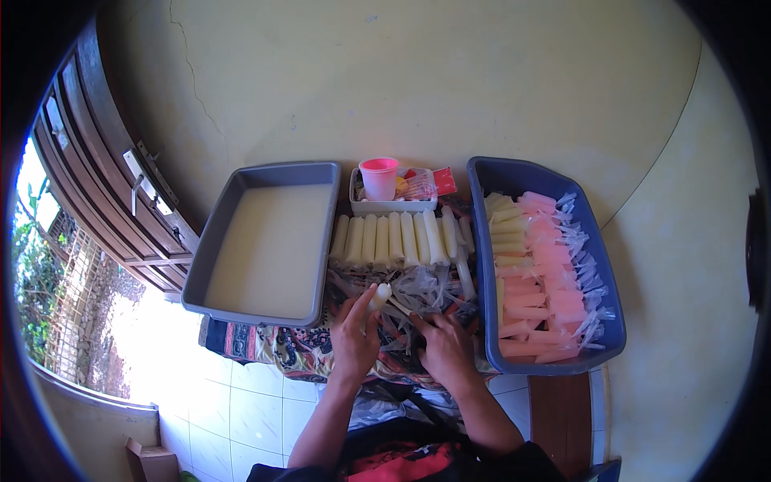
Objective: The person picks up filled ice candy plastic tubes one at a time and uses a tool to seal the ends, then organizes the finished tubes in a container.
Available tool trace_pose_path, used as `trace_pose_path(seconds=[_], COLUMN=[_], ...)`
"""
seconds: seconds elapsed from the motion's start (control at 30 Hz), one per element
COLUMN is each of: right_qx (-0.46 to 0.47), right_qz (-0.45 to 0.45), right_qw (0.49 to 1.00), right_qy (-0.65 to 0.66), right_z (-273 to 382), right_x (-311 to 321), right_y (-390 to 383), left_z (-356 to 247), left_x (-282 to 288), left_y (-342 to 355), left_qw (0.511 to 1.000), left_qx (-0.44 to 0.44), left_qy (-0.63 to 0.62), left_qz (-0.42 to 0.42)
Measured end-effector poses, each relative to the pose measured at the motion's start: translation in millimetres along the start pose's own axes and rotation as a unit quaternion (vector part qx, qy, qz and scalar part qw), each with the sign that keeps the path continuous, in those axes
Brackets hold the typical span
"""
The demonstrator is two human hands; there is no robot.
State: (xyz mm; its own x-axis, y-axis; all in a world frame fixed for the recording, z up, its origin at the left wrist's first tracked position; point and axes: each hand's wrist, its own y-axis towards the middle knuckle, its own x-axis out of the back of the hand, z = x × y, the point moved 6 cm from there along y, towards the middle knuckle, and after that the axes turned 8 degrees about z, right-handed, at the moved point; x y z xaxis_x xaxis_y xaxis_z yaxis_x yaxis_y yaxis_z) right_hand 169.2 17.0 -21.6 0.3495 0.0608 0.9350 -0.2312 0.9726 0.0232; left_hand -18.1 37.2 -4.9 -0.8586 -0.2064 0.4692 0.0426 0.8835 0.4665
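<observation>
My left hand [356,336] is wrapped round a filled plastic tube [381,294] of pale, milky liquid, its rounded end pointing up and away. Close by on the right, my right hand [443,341] has its fingers closed at what looks like the tube's thin, clear plastic tail [399,306]; the fingertips partly hide it. Just beyond both hands lie crumpled clear plastic bags [426,287]. Behind them, a row of filled pale tubes [395,239] rests side by side on the patterned cloth [309,345].
At left stands a grey tub [325,265] of pale liquid. A blue-grey tub [480,241] at right holds several pink and pale yellow tubes. Between them at the back, a white tray [357,206] carries a pink cup [379,178] and packets. A wooden door [120,173] stands far left.
</observation>
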Motion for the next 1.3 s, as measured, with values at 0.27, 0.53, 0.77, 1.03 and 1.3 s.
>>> trace_pose_path(seconds=[0.27, 0.53, 0.77, 1.03, 1.3], right_qx=[0.047, 0.055, 0.096, 0.122, 0.032], right_qz=[0.035, 0.007, -0.123, -0.277, -0.317], right_qw=[0.998, 0.997, 0.951, 0.923, 0.93], right_qy=[-0.002, 0.055, 0.267, 0.236, 0.186], right_z=[4.0, 6.5, 28.5, 31.0, -0.2], right_x=[0.2, 10.5, 30.5, 46.7, 47.1], right_y=[2.4, -2.9, 27.5, 69.3, 110.3], left_z=[0.9, -1.3, 4.4, 16.5, 11.3], left_x=[-2.2, -1.3, -15.1, -34.1, -55.3], left_y=[0.9, 4.0, 31.8, 96.4, 136.2], left_qw=[1.0, 0.999, 0.99, 0.955, 0.986], left_qx=[0.022, 0.022, 0.072, 0.108, 0.083], left_qy=[-0.015, -0.027, -0.118, -0.276, -0.111], left_qz=[0.015, 0.013, 0.003, 0.004, 0.09])
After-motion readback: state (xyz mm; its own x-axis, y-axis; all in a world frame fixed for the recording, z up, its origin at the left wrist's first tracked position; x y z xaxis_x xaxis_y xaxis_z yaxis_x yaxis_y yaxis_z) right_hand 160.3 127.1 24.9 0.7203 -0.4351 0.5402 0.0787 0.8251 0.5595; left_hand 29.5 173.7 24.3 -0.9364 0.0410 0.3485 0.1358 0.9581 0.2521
